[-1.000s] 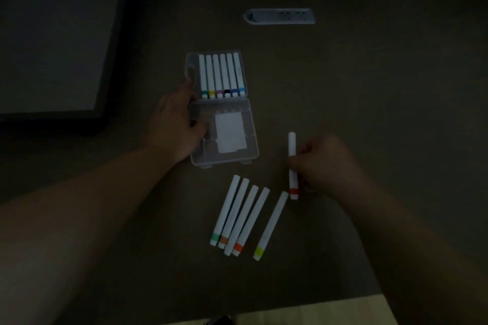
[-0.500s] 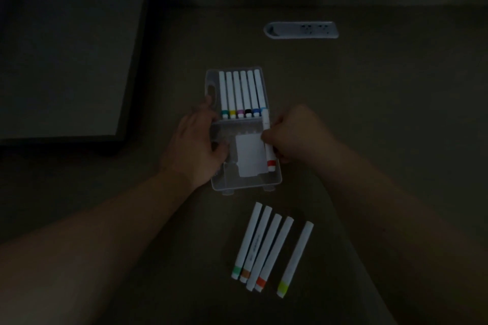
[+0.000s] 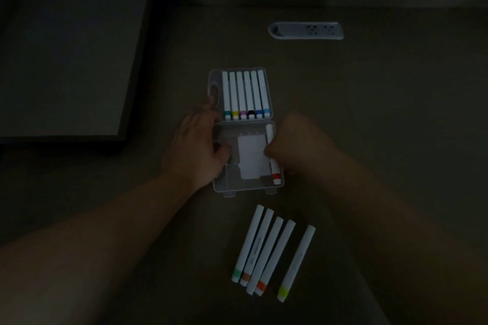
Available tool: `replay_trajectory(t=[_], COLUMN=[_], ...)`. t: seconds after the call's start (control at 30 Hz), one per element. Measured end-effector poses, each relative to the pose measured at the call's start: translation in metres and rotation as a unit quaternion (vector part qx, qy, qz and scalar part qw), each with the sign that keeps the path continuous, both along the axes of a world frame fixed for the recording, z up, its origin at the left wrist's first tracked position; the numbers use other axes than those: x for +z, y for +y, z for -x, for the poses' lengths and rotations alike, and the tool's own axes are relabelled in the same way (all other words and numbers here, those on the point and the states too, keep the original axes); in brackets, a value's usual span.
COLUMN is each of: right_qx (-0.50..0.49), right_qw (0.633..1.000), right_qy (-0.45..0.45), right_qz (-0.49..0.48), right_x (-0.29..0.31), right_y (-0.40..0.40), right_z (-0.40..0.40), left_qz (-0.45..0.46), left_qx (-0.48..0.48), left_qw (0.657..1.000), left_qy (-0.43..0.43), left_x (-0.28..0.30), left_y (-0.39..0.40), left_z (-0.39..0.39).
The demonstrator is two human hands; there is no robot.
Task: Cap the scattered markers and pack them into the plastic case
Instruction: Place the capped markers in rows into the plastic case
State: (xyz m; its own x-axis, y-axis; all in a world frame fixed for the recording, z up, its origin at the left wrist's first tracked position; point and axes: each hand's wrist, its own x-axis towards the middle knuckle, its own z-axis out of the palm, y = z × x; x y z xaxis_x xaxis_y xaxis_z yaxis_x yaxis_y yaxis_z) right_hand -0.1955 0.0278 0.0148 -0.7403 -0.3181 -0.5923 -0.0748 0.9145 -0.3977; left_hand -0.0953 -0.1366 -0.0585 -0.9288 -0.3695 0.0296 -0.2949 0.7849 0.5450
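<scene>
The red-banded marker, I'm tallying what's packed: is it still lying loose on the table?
No, the right hand holds the red-banded marker down inside the near half of the plastic case.

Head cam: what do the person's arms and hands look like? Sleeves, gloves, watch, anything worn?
Both forearms are bare as far as the frame shows: no sleeves visible. The left hand and right hand wear no gloves. No watch, ring or band is visible, though the dim light could hide small items.
</scene>
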Motion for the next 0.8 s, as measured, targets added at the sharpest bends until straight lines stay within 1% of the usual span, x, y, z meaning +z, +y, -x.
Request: replay_trajectory(t=[0.07, 0.23, 0.5, 0.63, 0.8], right_qx=[0.001, -0.033, -0.056, -0.058, -0.080], right_qw=[1.000, 0.997, 0.988, 0.988, 0.988], right_qy=[-0.004, -0.074, -0.138, -0.137, -0.105], right_qz=[-0.006, 0.006, 0.031, 0.038, 0.074], right_x=[-0.002, -0.006, -0.006, -0.006, -0.009], right_y=[0.002, 0.005, 0.008, 0.009, 0.026], right_z=[0.002, 0.006, 0.013, 0.014, 0.004], left_qz=[-0.003, 0.006, 0.006, 0.000, -0.002], left_qx=[-0.002, 0.000, -0.002, 0.003, 0.002], left_qw=[1.000, 1.000, 1.000, 1.000, 1.000], left_qy=[-0.005, 0.002, 0.003, 0.000, -0.004], left_x=[0.001, 0.002, 0.001, 0.003, 0.003], left_y=[0.000, 0.001, 0.000, 0.002, 0.001], left_z=[-0.001, -0.001, -0.001, -0.001, 0.000])
